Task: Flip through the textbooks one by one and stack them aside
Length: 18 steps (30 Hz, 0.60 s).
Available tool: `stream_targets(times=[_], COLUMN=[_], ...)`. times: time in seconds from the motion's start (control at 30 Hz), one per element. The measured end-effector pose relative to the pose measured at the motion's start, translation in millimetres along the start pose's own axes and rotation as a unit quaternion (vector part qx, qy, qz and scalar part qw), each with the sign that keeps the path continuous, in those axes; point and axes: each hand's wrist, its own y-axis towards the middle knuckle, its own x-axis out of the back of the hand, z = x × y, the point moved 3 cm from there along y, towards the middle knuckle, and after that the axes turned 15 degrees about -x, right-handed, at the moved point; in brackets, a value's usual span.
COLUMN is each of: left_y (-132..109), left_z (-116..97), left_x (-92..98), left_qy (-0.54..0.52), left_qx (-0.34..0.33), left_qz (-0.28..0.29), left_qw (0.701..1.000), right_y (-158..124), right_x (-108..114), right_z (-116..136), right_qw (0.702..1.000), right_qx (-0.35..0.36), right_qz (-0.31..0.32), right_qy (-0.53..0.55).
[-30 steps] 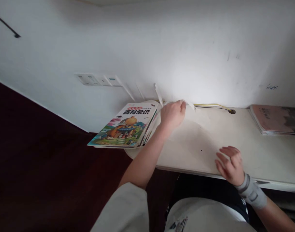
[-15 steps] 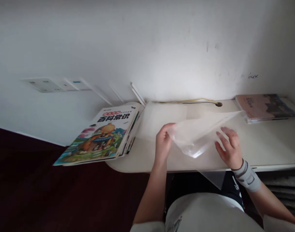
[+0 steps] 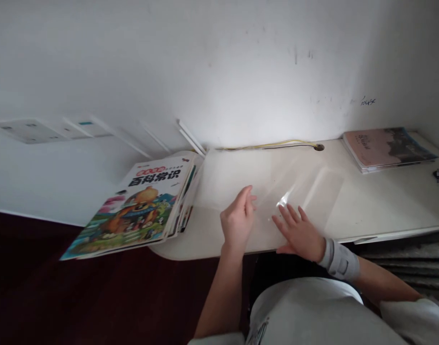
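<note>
1. Clear plastic film (image 3: 294, 191) lies spread on the pale desk (image 3: 384, 206), roughly at its middle, running from the near edge toward the far wall. Glare marks a crease near the centre; the sheet reads as mostly flat, with a slight ripple on its right part.
2. Left hand (image 3: 237, 220): fingers loosely together, tips resting on the left portion of the film. Nothing is pinched or gripped as far as can be seen.
3. Right hand (image 3: 300, 232): fingers spread wide, palm down, pressing flat on the film just right of the left hand. A grey wrist brace (image 3: 339, 258) sits on that wrist.
4. Stack of picture books (image 3: 140, 206) at the left end of the desk, overhanging its rounded corner; top cover shows a cartoon animal. The stack sits just left of the film; whether they touch cannot be told.
5. A second, thinner stack of books (image 3: 384, 146) lies far right, well apart from both hands.
6. A yellow cable (image 3: 273, 144) runs along the far edge to a hole in the desk.
7. Judgement on progress: laying out the film looks done, smoothing is in hand. No book is on the sheet, so any wrapping looks not yet begun.
</note>
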Motion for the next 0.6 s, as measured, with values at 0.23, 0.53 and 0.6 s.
stream_targets(times=[0.23, 0.53, 0.6], left_y=[-7.1, 39.6, 52.7], left_z=[-11.6, -14.5, 10.3], left_x=[-49.2, -30.5, 1.4], left_qy=[-0.005, 0.135, 0.22], left_qx=[-0.046, -0.068, -0.02], left_qz=[0.315, 0.29, 0.24], left_qw=[0.948, 0.945, 0.945], right_y=[-20.0, -61.3, -74.2], right_x=[-15.3, -5.4, 3.7], right_z=[-1.8, -13.2, -32.4], right_qw=[0.998, 0.99, 0.992], right_qx=[0.052, 0.0, 0.008], right_qz=[0.002, -0.114, -0.096], right_qy=[-0.028, -0.079, -0.079])
